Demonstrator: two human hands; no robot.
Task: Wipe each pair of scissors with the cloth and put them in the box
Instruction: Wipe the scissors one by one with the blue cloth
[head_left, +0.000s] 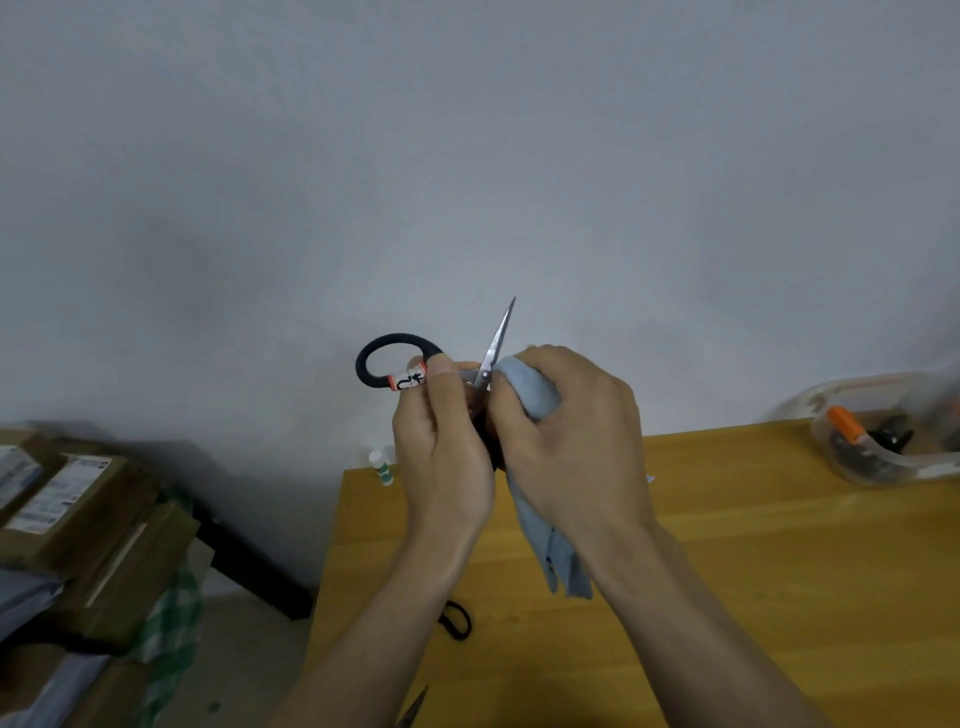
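Observation:
My left hand (441, 447) grips a pair of scissors (496, 340) by the black handle, its loop sticking out to the left and one steel blade pointing up. My right hand (571, 436) holds a light blue cloth (530, 387) bunched against the blade near the pivot, the cloth's tail hanging down over the table. Both hands are raised above the wooden table (727, 545). A clear plastic box (883, 441) at the far right holds an orange-handled item and dark ones. More scissors lie below my left arm: a black handle (457, 621) and a blade tip (415, 706).
A small white and green tube (381, 467) stands at the table's far left corner. Cardboard boxes (78, 514) are stacked on the floor to the left, beside a green checked bag. A plain wall runs behind the table.

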